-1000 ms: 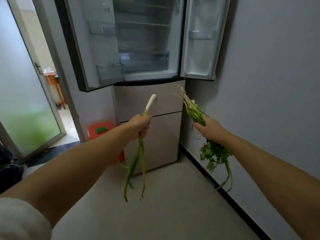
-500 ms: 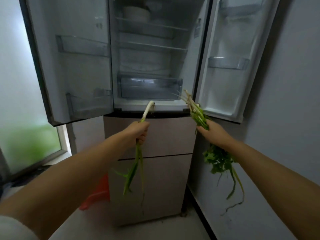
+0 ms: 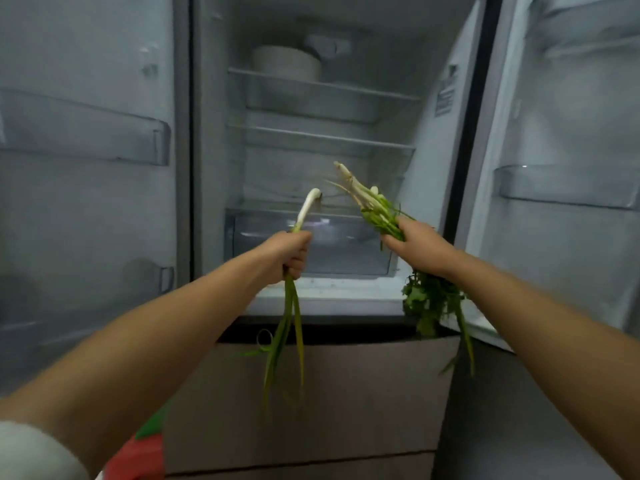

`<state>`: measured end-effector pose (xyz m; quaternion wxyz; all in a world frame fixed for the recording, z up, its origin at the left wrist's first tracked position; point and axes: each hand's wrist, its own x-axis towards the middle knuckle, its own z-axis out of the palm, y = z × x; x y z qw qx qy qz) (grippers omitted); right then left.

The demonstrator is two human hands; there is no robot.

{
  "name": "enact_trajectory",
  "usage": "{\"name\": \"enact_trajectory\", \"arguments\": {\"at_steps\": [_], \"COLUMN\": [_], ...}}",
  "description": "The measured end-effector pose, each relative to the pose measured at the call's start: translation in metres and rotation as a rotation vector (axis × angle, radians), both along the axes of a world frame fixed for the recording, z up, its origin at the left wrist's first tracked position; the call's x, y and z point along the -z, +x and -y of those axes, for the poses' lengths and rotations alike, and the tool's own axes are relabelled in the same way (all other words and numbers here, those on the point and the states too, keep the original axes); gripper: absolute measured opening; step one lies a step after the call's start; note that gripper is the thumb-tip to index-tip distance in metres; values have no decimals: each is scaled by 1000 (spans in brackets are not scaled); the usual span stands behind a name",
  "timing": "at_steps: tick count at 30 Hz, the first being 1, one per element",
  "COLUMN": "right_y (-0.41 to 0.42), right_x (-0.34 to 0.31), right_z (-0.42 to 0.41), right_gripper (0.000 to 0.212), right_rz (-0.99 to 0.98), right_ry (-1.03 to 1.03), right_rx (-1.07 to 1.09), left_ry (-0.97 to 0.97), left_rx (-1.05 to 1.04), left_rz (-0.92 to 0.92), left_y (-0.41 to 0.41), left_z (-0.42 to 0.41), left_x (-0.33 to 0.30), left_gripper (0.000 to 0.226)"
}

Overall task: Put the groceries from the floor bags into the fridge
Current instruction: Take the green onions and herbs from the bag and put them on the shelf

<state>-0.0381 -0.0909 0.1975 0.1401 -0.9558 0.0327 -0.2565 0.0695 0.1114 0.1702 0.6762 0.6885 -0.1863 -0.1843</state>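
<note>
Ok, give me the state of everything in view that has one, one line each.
Left fridge door: open.
Right fridge door: open.
Crisper drawer: closed.
Lower drawer front: closed.
Green onion: held in the left hand, white end up.
Bunch of herbs: held in the right hand, roots up.
Bowl: on the top shelf.

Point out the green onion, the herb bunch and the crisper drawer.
green onion (image 3: pixel 306 210), head view, white stalk.
herb bunch (image 3: pixel 375 209), head view, stems above the hand.
crisper drawer (image 3: pixel 346 251), head view, clear front.
</note>
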Motion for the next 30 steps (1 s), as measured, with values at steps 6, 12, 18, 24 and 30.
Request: {"name": "enact_trajectory", "arguments": {"at_steps": [6,12,18,24,30], "right_y": [112,230,346,454,547], "right_x": [-55,-85,-75,-84,-83], "right_z": [39,50,57,71,83], "right_gripper": [19,25,31,26,25], "right_rz": [14,-3,-44,-71,-26], "right_ry": [-241,-530,-698,-783,-916], "right_rx": [63,76,33,-104,-243], "left_ry": [99,235,376,578,791], "left_rx": [-230,-651,-796,-782,-821], "left_rz": [208,438,613,549,495], "left_y": [109,207,264,318,334], "left_z": [44,40,48,57,57], "left_x": [-35,-19,-24,-34,-36], "left_gripper": [24,32,30,28,28]}}
